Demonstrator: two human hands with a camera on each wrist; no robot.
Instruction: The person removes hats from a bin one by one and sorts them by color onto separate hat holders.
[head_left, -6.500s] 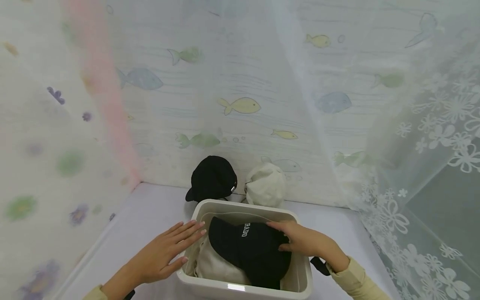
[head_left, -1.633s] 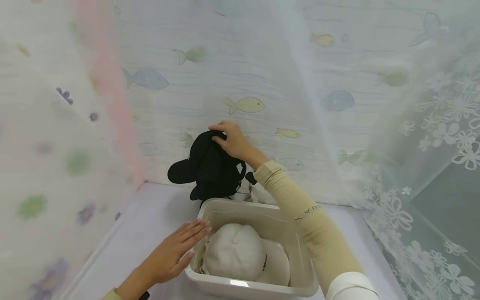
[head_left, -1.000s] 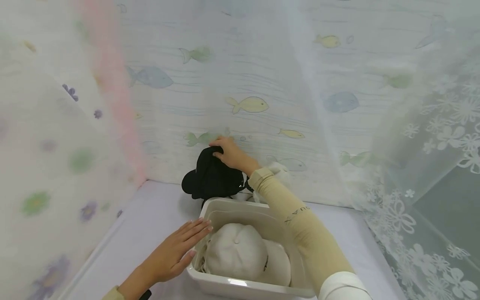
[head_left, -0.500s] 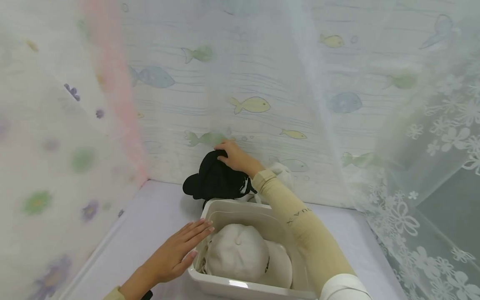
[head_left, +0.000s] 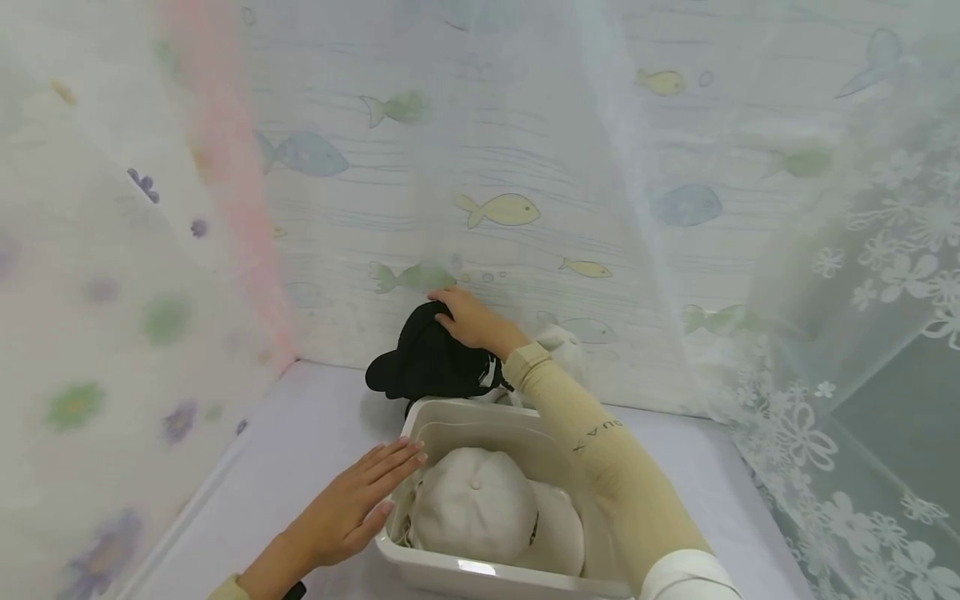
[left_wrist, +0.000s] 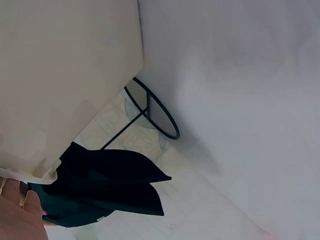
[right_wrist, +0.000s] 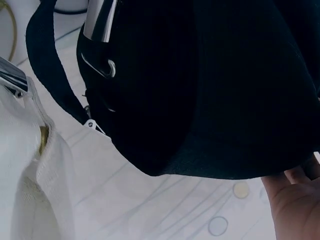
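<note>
My right hand (head_left: 477, 319) pinches the crown of a black cap (head_left: 435, 354) behind the bin, at the stand on the left. Two black brims (left_wrist: 125, 167) lie one above the other in the left wrist view, so this cap sits over another. The right wrist view shows the cap's back strap (right_wrist: 47, 60) and metal buckle. With straight fingers, my left hand (head_left: 348, 504) rests at the left rim of a cream plastic bin (head_left: 427, 560). Inside the bin lies a cream cap (head_left: 474, 504), brim to the right, with small dark lettering.
A white cap (head_left: 558, 346) stands behind the bin to the right, partly hidden by my right sleeve (head_left: 600, 433). The black caps' wire stand has a round base (left_wrist: 172, 125). Fabric printed with fish (head_left: 510, 208) hangs close behind.
The black cap that lay in the bin has been lifted out and lowered onto the one behind, baring the cream cap. Over the last half second almost nothing moves; the left hand stays put.
</note>
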